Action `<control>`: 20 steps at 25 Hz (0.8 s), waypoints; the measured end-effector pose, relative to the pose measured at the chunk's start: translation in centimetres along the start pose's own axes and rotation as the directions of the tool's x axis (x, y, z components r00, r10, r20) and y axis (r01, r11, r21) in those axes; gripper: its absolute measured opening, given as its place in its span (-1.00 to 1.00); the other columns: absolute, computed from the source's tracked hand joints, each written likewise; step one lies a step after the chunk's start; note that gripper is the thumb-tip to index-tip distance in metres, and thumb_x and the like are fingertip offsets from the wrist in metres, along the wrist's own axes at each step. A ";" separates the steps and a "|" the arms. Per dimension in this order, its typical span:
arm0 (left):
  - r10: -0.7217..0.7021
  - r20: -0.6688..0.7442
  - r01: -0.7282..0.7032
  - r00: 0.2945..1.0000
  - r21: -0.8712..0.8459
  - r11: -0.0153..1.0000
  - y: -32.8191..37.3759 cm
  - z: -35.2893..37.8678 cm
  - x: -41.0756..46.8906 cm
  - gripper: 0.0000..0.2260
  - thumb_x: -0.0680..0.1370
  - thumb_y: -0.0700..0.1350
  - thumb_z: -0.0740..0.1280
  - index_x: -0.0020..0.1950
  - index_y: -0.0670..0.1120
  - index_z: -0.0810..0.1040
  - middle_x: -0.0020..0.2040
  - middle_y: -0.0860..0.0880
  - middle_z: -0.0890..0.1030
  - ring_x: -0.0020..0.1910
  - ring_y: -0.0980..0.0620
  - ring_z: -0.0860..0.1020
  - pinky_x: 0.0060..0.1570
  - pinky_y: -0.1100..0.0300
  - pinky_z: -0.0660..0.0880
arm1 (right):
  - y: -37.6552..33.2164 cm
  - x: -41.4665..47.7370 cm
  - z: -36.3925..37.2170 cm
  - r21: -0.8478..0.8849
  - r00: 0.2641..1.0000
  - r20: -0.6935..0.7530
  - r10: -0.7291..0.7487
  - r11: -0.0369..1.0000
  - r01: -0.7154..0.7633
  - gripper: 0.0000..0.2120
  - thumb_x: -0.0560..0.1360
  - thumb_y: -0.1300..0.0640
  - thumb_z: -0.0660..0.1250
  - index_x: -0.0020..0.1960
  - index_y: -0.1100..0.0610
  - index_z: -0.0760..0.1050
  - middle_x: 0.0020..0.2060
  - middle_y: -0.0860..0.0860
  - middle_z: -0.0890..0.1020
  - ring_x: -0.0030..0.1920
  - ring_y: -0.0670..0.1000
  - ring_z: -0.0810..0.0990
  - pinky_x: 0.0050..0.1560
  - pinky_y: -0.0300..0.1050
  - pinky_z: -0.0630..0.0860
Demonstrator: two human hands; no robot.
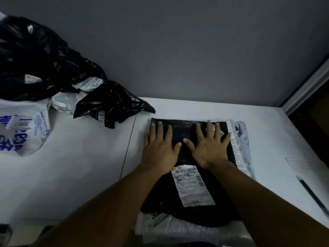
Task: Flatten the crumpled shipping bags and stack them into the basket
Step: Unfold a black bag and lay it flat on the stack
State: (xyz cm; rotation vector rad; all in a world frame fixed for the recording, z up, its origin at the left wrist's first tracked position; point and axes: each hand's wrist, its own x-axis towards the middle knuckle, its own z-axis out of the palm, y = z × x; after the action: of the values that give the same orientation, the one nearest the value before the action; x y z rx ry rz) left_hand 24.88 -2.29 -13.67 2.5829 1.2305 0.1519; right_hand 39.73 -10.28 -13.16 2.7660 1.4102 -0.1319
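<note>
Fingers (161, 130) of both hands spread flat, pressing the black shipping bag (185, 175) lying directly beneath them

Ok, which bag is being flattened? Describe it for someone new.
On the white table, right of its seam, lies a small stack of bags. It is the top one, the black bag under both flat hands, with a white shipping label near the wrists.
</note>
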 end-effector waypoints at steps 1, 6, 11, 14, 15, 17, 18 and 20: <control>0.005 0.013 -0.004 1.000 -0.024 1.000 0.2 -0.6 -1.2 -0.41 0.64 0.21 -0.01 0.62 0.03 -0.07 0.63 -0.10 -0.16 0.58 -0.11 -0.25 0.54 -0.15 -0.19 | -0.3 -0.9 -0.8 0.006 1.000 0.004 -0.010 1.000 0.010 -0.22 0.54 -0.45 -0.21 0.63 -0.06 -0.14 0.62 0.12 -0.16 0.59 0.24 -0.28 0.47 0.45 -0.24; 0.001 0.103 0.000 0.995 -0.009 1.000 1.3 -1.1 -7.1 -0.43 0.64 0.15 -0.01 0.62 0.05 -0.07 0.63 -0.08 -0.17 0.58 -0.14 -0.25 0.51 -0.24 -0.21 | -0.7 -6.6 -1.8 0.022 0.992 0.122 0.000 1.000 -0.002 -0.26 0.56 -0.42 -0.21 0.63 -0.09 -0.19 0.62 0.08 -0.21 0.59 0.22 -0.31 0.46 0.48 -0.24; -0.008 0.153 -0.004 0.988 0.077 0.997 1.2 1.0 -8.8 -0.39 0.63 0.26 -0.11 0.62 0.03 -0.11 0.63 -0.11 -0.15 0.58 -0.18 -0.23 0.50 -0.27 -0.21 | -0.3 -9.1 0.2 -0.008 0.985 0.169 0.018 1.000 -0.016 -0.20 0.53 -0.46 -0.31 0.63 -0.05 -0.27 0.62 0.11 -0.24 0.59 0.20 -0.32 0.46 0.47 -0.27; -0.008 0.147 -0.003 0.989 0.074 0.997 1.1 1.1 -8.5 -0.38 0.63 0.28 -0.10 0.62 0.02 -0.12 0.63 -0.10 -0.14 0.58 -0.16 -0.23 0.50 -0.25 -0.22 | -0.3 -9.3 0.3 -0.005 0.984 0.175 0.018 1.000 -0.017 -0.20 0.53 -0.46 -0.32 0.62 -0.04 -0.28 0.62 0.12 -0.23 0.59 0.20 -0.31 0.46 0.47 -0.26; -0.007 0.132 0.000 0.991 0.056 0.998 1.0 0.7 -8.4 -0.38 0.63 0.27 -0.09 0.62 0.02 -0.12 0.63 -0.10 -0.14 0.59 -0.15 -0.22 0.51 -0.24 -0.21 | -0.4 -9.2 -0.1 -0.003 0.986 0.164 0.013 1.000 -0.013 -0.20 0.53 -0.45 -0.31 0.63 -0.04 -0.27 0.62 0.12 -0.23 0.59 0.20 -0.31 0.46 0.47 -0.26; -0.015 0.099 0.014 0.995 0.015 1.000 0.6 -0.7 -8.4 -0.38 0.64 0.26 -0.07 0.62 0.01 -0.11 0.63 -0.10 -0.13 0.59 -0.14 -0.21 0.52 -0.23 -0.18 | -1.0 -9.1 -1.7 0.001 0.991 0.137 0.004 1.000 -0.004 -0.21 0.54 -0.45 -0.28 0.63 -0.03 -0.24 0.62 0.13 -0.21 0.60 0.20 -0.30 0.47 0.47 -0.23; -0.025 0.082 0.025 0.996 0.003 1.000 0.1 -1.8 -8.4 -0.38 0.64 0.26 -0.06 0.62 0.00 -0.11 0.63 -0.10 -0.12 0.59 -0.13 -0.21 0.52 -0.22 -0.16 | -1.7 -8.9 -2.7 0.005 0.993 0.117 -0.005 1.000 0.004 -0.21 0.54 -0.44 -0.27 0.63 -0.03 -0.22 0.62 0.13 -0.19 0.60 0.20 -0.28 0.47 0.48 -0.22; -0.059 0.035 0.059 0.998 -0.020 0.998 -1.0 -4.3 -8.4 -0.38 0.64 0.25 -0.04 0.62 -0.01 -0.10 0.63 -0.10 -0.12 0.59 -0.13 -0.20 0.53 -0.21 -0.12 | -3.6 -8.4 -4.9 0.021 0.996 0.076 -0.038 0.999 0.036 -0.22 0.56 -0.43 -0.24 0.64 -0.03 -0.18 0.62 0.13 -0.17 0.60 0.20 -0.26 0.47 0.49 -0.21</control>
State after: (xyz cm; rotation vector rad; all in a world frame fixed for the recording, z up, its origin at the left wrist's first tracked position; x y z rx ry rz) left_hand 17.89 -7.31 -9.67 2.5173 1.2842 0.1077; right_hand 32.18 -14.57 -7.50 2.7196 1.4496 -0.2515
